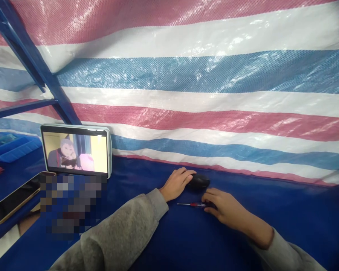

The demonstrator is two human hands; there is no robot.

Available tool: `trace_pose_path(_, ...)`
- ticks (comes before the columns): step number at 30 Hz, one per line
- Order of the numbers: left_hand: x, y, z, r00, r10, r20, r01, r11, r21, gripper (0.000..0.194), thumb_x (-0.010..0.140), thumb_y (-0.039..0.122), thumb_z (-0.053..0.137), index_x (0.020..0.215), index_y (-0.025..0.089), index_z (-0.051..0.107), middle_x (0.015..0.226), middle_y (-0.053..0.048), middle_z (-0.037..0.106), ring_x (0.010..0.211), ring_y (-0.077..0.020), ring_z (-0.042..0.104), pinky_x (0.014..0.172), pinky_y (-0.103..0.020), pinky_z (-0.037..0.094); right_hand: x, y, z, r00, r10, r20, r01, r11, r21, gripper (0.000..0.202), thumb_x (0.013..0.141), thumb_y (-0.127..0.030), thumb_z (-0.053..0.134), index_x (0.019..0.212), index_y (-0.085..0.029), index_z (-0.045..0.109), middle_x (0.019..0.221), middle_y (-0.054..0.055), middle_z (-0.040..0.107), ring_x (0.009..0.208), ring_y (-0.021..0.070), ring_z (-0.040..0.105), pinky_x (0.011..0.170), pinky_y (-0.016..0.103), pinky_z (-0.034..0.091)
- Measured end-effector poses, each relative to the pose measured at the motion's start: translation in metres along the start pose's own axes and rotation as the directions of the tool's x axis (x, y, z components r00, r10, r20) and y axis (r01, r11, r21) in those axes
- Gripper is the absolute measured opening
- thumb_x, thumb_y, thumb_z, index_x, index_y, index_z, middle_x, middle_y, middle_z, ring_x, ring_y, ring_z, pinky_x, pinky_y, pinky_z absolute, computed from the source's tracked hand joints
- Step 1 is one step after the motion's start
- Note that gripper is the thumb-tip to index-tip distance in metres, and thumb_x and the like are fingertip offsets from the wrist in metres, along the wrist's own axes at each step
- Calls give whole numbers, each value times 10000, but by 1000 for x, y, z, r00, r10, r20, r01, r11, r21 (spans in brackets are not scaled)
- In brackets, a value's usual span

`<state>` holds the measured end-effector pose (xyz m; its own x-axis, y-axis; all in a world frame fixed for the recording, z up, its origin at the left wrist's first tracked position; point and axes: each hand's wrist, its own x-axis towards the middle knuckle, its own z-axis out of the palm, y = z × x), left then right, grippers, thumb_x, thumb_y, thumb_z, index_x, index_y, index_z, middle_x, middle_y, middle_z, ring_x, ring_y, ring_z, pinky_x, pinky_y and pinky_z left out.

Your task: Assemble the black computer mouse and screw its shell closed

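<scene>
A black computer mouse [199,181] lies on the blue tabletop, near the striped sheet. My left hand [178,183] grips its left end, with the fingertips bent over the edge. Just below and to the right, my right hand [224,207] is closed around the handle of a small screwdriver [192,205]. The screwdriver's thin metal shaft points left, and part of its red and clear handle shows; the rest is hidden in the fingers. Both forearms wear grey sleeves.
A tablet [76,150] playing a cartoon stands at the left, with a phone [15,197] in front of it. Farther left is a blue plastic tray [15,148]. The striped sheet [203,124] hangs behind the table beside a blue metal frame [49,82]. One patch is blurred out.
</scene>
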<state>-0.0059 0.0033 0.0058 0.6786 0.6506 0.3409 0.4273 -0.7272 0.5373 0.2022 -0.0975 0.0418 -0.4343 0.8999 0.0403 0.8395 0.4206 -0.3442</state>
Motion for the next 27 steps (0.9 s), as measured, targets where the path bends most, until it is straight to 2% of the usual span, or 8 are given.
trace_pose_path(2,0,-1,0,1000,-20,0,20,1000,2,377,1056,370,226,1295,281,504,1126,-34,582,1023,-176,574,938,-353,441,1,1,8,982,15,-189,-14,1000,7,119,871,-298,558,900,-242,659,951,57,672,896,217,638,809,366,516)
trace_pose_path(3,0,-1,1,1000,-26,1,26,1000,3,377,1055,378,225,1294,286,503,1124,-34,578,1020,-179,569,933,-356,438,2,2,12,948,45,-316,-42,999,17,170,894,-332,526,946,-237,657,999,77,659,950,228,630,864,391,507)
trace_pose_path(5,0,-1,1,1000,-26,9,26,1000,-2,368,1053,387,228,1284,290,498,1128,-31,573,1026,-180,559,932,-358,432,5,6,23,813,164,-559,-153,986,66,276,921,-364,470,1101,-227,628,1138,118,616,1097,263,586,972,454,462)
trace_pose_path(6,1,-1,2,1000,-23,12,23,1000,-7,360,1052,389,232,1275,288,495,1133,-29,572,1035,-179,553,937,-358,428,7,9,29,786,204,-583,-178,979,102,364,909,-400,486,1215,-225,579,1255,131,566,1188,283,540,1012,475,438)
trace_pose_path(10,2,0,3,999,-27,19,27,1000,-12,334,1050,393,244,1241,272,490,1145,-26,566,1050,-178,539,950,-363,416,12,18,49,834,304,-461,-209,947,246,501,923,-445,460,1377,-233,449,1335,115,545,1227,268,523,1035,470,432)
trace_pose_path(14,2,-2,5,999,-39,19,39,999,8,348,1045,412,264,1283,282,481,1172,-33,547,1070,-188,527,959,-368,413,12,23,55,820,363,-443,-265,926,268,498,925,-488,461,1351,-231,474,1259,111,602,1170,275,546,1017,504,422)
trace_pose_path(21,2,-6,10,999,6,37,-9,995,104,421,1044,430,254,1399,283,427,1168,-54,546,1080,-206,514,944,-377,417,12,25,54,809,347,-475,-275,937,215,416,938,-485,434,1213,-211,581,1135,103,650,1087,260,576,973,476,452)
trace_pose_path(27,1,-6,11,997,47,60,-56,986,159,427,1034,444,301,1383,265,470,1140,-66,546,1081,-214,517,919,-369,423,12,23,57,842,298,-449,-229,952,202,494,907,-500,489,1314,-225,537,1290,121,584,1186,275,553,1007,474,452)
